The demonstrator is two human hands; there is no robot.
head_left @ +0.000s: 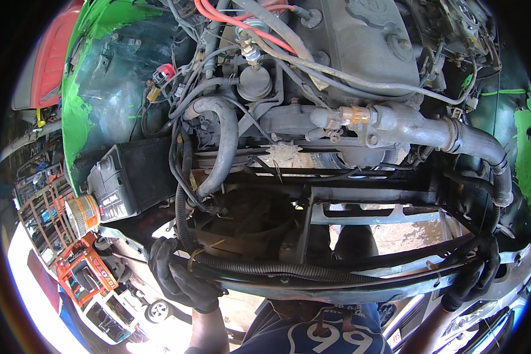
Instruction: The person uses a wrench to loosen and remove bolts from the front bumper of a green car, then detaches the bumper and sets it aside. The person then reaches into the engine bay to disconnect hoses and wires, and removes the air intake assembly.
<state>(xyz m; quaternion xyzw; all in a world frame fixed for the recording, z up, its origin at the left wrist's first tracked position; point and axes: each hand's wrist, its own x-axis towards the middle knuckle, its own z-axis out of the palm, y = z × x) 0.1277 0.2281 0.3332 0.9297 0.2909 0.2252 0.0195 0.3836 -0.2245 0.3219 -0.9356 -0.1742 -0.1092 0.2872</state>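
Note:
My left hand [182, 278], in a black glove, is closed over the left end of the front crossbar [312, 293] of an engine bay. At the bar's right end my right hand [473, 276], gloved in black too, has its fingers wrapped over the edge. A black corrugated conduit [277, 269] runs along the top of the bar, held near my left hand by a yellowish tie [193, 259]. Behind the bar, a dark round fan shroud [248, 215] sits left of an opening in the frame, through which my legs and the ground show.
Beyond lies the engine with its grey valve cover [369, 53], a curved radiator hose [224, 135] and a metal coolant pipe [419, 127]. A black battery [127, 180] and an orange-and-white can [82, 213] are at the left. Red cables [248, 23] cross at the top.

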